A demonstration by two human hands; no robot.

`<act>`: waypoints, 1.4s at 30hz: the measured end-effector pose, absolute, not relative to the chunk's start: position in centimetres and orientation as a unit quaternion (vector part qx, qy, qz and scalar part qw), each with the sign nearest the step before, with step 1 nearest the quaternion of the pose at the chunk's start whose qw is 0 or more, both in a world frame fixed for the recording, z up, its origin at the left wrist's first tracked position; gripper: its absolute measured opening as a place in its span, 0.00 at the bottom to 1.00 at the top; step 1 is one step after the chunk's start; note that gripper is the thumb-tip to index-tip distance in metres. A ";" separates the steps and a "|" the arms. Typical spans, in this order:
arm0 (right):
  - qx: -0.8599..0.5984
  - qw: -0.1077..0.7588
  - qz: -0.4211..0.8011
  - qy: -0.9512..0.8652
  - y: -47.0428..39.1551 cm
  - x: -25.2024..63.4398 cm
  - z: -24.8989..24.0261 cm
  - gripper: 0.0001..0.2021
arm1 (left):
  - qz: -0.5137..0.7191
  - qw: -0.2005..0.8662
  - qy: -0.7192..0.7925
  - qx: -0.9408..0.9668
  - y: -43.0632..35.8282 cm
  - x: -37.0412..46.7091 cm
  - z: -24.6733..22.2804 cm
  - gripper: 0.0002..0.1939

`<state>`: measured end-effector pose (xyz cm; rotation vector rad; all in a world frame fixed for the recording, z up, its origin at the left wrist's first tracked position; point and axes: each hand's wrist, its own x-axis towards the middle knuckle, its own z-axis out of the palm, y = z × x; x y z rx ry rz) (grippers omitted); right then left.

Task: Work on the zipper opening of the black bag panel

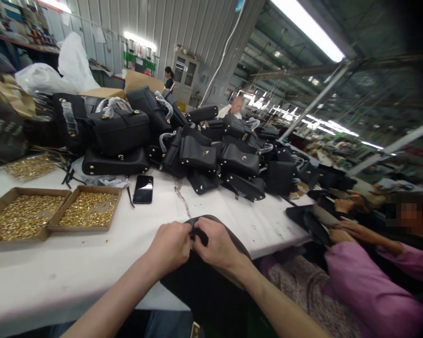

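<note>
A black handbag (207, 286) rests at the front edge of the white table and hangs down toward my lap. My left hand (172, 243) is closed in a pinch on the bag's upper edge. Close beside it, my right hand (216, 240) pinches the same edge, with a small black strap-like piece between the two hands. The fingertips hide exactly what they grip there. A gold metal fitting (195, 330) shows low down, near the bag's bottom. Left of my hands, two shallow cardboard trays (113, 206) hold many small gold metal pieces.
A black phone (143, 189) lies beyond my left hand. Many finished-looking black handbags (121, 131) are piled along the back of the table (127, 263). A plastic bag of gold pieces (31, 166) lies at left. On the right, a co-worker's pink sleeve (366, 286) is close by.
</note>
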<state>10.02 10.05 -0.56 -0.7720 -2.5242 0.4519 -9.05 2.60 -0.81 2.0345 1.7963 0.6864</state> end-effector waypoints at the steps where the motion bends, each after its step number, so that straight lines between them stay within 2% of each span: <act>1: -0.281 0.233 0.162 -0.917 10.1 10.1 -0.6 0.09 | 0.223 0.161 0.637 0.720 2.8 -8.9 -0.5 0.11; 4: -0.282 0.238 0.157 -0.916 10.3 10.2 -0.7 0.09 | 0.221 0.165 0.640 0.717 3.3 -8.6 -0.6 0.10; 11: -0.278 0.238 0.161 -0.917 10.4 10.0 -0.6 0.08 | 0.342 0.250 0.623 0.657 3.7 -8.5 -2.4 0.10; 24: -0.304 0.274 0.167 -0.897 9.5 9.4 -1.0 0.06 | 0.364 0.249 0.646 0.623 4.3 -8.1 -3.3 0.10; 34: -0.290 0.255 0.157 -0.909 10.3 9.4 -1.1 0.06 | 0.292 0.256 0.570 0.724 3.2 -9.1 -2.3 0.11; 38: -0.287 0.247 0.161 -0.911 10.3 9.5 -1.1 0.06 | 0.218 0.201 0.619 0.727 2.3 -8.3 -1.7 0.15; 42: -0.276 0.249 0.163 -0.914 10.4 9.6 -0.9 0.07 | 0.209 0.189 0.618 0.734 2.2 -7.9 -1.9 0.16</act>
